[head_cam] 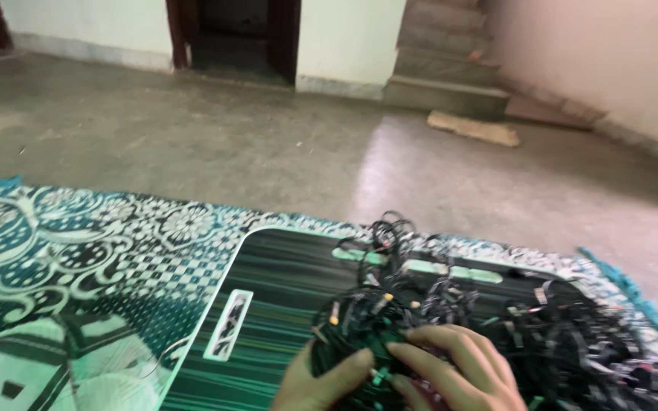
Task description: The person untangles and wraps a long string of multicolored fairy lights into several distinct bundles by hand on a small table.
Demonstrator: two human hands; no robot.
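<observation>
Head view, looking down: both hands sit at the bottom edge of frame, closed around one tangled bundle of black wire (367, 327) with small coloured bulbs or tips on it. Left hand (321, 384) comes in from below, thumb pressed onto the lower side of the bundle. Right hand (458, 369) has its fingers curled over the top right of it. Neither hand is spread wide; both grip the same clump, and the palms are cut off by the frame edge.

Bundle rests on, or just above, a dark striped board (283, 304) with pale green lines, which lies on a teal and white patterned mat (78, 259). A loop of the same wire (390, 232) sticks up behind the bundle, toward the board's far edge.

Right of the hands, a loose heap of black strands (595, 342) spreads over the mat and board, touching or nearly touching the held clump; can't tell if it's one continuous run.

Progress, as a judgement: a compact wad is gathered in the hands, so some of the wire looks collected. The heap on the right looks unsorted, so most of the sorting seems left.

Beyond the mat: bare concrete floor (268, 144), steps (443, 76) and a doorway (237, 34) at the back
</observation>
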